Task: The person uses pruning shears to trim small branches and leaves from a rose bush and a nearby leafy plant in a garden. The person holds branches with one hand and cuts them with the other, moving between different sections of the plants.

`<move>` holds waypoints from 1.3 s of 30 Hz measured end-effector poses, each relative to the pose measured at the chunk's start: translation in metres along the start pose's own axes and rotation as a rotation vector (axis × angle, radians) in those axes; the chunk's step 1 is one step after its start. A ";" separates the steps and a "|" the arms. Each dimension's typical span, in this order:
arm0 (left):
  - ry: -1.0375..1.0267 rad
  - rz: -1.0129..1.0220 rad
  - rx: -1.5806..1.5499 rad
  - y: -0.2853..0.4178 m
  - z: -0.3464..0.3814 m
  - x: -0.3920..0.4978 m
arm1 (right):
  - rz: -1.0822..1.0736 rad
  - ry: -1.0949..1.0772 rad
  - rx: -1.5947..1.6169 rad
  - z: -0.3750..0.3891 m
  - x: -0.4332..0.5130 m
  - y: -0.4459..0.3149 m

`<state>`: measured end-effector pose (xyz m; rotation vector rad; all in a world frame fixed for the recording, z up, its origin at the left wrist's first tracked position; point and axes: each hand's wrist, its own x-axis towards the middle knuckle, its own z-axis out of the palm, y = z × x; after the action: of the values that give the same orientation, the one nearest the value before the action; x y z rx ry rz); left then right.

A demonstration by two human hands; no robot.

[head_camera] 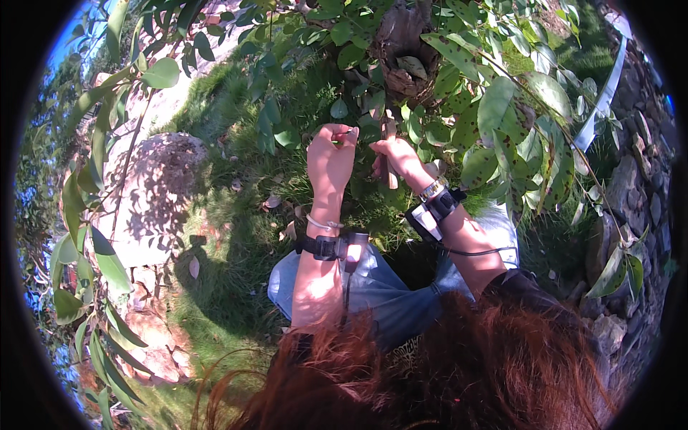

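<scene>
My right hand (399,156) is closed round a brown piece of wood (389,153) that stands lengthwise in the view, one end near a leafy branch. Close beside it on the left, my left hand (333,153) has its fingers bent, thumb and forefinger near each other; a small dark thing shows at their tips, too small to name. Above the hands is a broken tree stump (403,48) with a leaf (412,66) in its hollow. Green leaves hang around both hands. Each wrist bears a strapped device with a cable.
Leafy branches (500,113) hang low on the right and others on the left. A pale boulder (161,183) lies left on the grass (231,204). A stone wall (634,177) runs along the right edge. My knees in jeans (376,301) are below the hands.
</scene>
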<state>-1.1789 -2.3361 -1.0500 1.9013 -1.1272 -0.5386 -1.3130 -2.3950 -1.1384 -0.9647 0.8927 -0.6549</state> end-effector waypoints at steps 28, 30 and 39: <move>-0.484 -0.241 -0.178 -0.003 0.050 -0.022 | 0.083 -0.177 0.058 -0.037 -0.003 -0.019; -0.529 -0.281 -0.425 -0.006 0.061 -0.025 | -0.035 -0.155 -0.118 -0.035 0.000 -0.012; -0.625 -0.433 -0.695 -0.002 0.069 -0.036 | -0.019 -0.024 -0.076 -0.035 -0.023 -0.009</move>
<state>-1.2444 -2.3356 -1.0923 1.3652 -0.7162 -1.6158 -1.3551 -2.3949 -1.1320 -1.0478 0.8937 -0.6283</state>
